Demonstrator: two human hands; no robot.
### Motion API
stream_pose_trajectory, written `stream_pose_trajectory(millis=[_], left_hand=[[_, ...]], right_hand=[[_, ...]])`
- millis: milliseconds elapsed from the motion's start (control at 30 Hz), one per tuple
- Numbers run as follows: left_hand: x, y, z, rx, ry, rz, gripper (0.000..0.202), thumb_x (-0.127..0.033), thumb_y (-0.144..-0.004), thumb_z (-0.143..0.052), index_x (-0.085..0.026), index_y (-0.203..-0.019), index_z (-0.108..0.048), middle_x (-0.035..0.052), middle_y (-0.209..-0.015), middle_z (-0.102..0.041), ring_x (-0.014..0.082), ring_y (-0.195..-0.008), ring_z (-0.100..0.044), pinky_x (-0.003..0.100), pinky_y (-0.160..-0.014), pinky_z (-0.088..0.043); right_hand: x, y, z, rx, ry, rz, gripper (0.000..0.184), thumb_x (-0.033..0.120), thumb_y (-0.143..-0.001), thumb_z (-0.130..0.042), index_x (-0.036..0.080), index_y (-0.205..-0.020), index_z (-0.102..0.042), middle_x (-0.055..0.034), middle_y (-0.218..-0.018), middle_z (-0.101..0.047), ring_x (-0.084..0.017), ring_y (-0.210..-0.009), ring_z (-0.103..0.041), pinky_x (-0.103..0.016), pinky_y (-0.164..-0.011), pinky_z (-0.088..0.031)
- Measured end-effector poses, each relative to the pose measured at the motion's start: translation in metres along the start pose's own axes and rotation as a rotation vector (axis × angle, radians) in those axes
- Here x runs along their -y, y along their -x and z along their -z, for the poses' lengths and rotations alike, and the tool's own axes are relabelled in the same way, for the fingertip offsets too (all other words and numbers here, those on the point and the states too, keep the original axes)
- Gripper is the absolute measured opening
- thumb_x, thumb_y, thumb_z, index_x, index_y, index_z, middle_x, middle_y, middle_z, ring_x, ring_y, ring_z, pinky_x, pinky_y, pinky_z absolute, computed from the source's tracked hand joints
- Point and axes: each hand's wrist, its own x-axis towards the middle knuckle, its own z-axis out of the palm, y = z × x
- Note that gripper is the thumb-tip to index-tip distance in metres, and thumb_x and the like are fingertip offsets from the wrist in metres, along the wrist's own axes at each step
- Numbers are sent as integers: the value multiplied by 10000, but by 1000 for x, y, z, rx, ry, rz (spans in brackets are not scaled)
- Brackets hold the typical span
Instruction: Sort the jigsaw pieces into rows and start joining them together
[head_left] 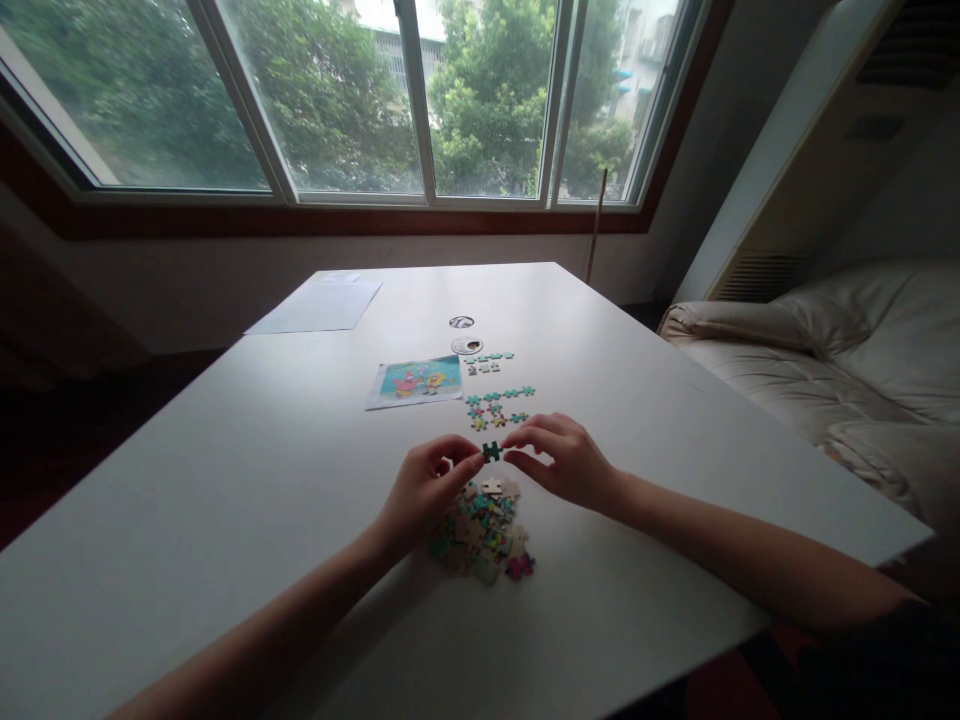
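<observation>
Puzzle piece (pixel 491 452), dark green, is the thing to look at in the head cam, the only view here. It's up between both hands, just past the loose pile (pixel 469 530) and on the near side of the laid-out pieces (pixel 498 421). Left hand (pixel 424 482) looks to be pinching its left edge, thumb against finger. Right hand (pixel 566 462) comes in from the right with fingertips right by the other edge; can't tell if they're actually gripping. Long axis seems to run left to right, so roughly hand to hand, and the left is nearer.

Branding-wise, nothing I can read. The picture sheet (pixel 420 381) to the far left has pink and yellow cartoon figures, and any print on the pale papers (pixel 319 305) beyond is too faint.
</observation>
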Motion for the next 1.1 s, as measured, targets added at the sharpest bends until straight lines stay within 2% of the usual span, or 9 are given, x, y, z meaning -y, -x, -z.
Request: stream_pose_trajectory(millis=[233,400,500,600,800,933,1100], left_hand=[[-3,3,0,47,-27,-37,207,-330,-773,-567,-133,-726,-606,-18,-593,-518,84,-521,-427,188,-460,-317],[-1,-2,9,113,-189,-149,176,-297,-800,-535,-154,-782,-635,17,-697,-589,115,-619,-498,212,-529,-373],[6,-5,17,71,-336,-208,138,-249,-785,-536,-162,-762,-640,25,-728,-596,131,-683,-514,220,-559,-379],[16,-6,23,-6,-373,-179,141,-238,-779,-523,-162,-735,-633,8,-668,-581,117,-625,-495,205,-511,-357],[24,-4,25,5,-372,-149,155,-249,-782,-511,-160,-747,-633,-5,-647,-576,96,-561,-461,192,-483,-338],[23,-4,25,7,-388,-144,150,-245,-779,-513,-165,-746,-635,-7,-651,-580,92,-547,-449,191,-482,-335],[22,-3,25,4,-380,-147,153,-253,-778,-512,-164,-750,-633,-11,-631,-572,90,-538,-447,187,-474,-336]], right_hand=[[-1,1,-2,4,52,65,155,290,-839,-505,187,-850,-619,-42,-811,-653,-113,-713,-568,-250,-683,-388],[-12,0,5,-35,72,78,132,272,-832,-516,194,-842,-622,-30,-798,-650,-105,-713,-571,-245,-678,-391],[-25,0,13,-89,108,44,140,269,-836,-509,190,-835,-624,-32,-792,-646,-103,-689,-562,-246,-670,-395],[-38,1,18,-98,162,13,168,281,-848,-487,191,-842,-629,-41,-808,-646,-108,-679,-558,-256,-676,-395],[-43,0,23,-47,210,40,167,283,-846,-492,195,-860,-633,-43,-824,-652,-121,-734,-567,-263,-693,-378],[-53,-2,25,8,161,-106,191,308,-837,-496,182,-829,-638,-36,-790,-638,-99,-623,-529,-251,-661,-388],[-79,1,22,182,62,-292,175,295,-792,-533,162,-786,-646,-22,-707,-606,-87,-576,-508,-213,-576,-390]])
